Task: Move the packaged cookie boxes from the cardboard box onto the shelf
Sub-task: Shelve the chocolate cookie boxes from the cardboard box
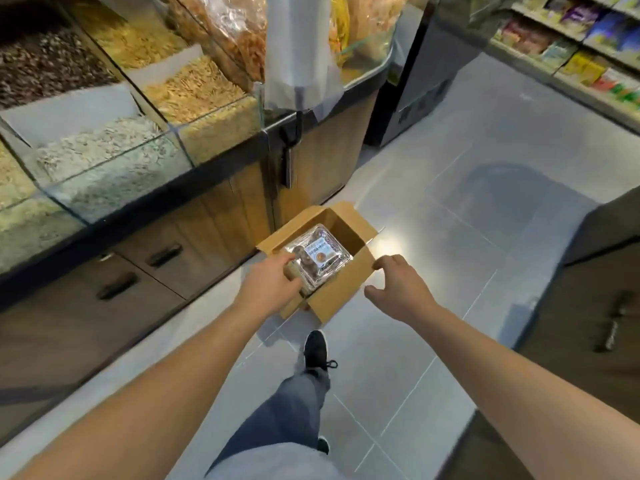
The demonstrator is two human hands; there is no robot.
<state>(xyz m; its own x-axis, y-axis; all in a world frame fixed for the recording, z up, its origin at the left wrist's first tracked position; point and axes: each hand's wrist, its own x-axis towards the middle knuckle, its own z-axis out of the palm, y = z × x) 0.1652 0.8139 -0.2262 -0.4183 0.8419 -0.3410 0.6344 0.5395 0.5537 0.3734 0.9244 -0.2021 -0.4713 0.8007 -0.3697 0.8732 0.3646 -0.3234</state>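
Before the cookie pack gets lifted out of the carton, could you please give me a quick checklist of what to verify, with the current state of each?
1. Cardboard box flaps open, nothing over the opening: ok.
2. Left hand holding the clear cookie pack: ok, fingers curl round its near-left corner.
3. Right hand on the pack: not ok, it hovers open above the box's right wall.
4. More packs underneath: cannot tell.
5. Floor around the shoe: ok, no obstacles in view.
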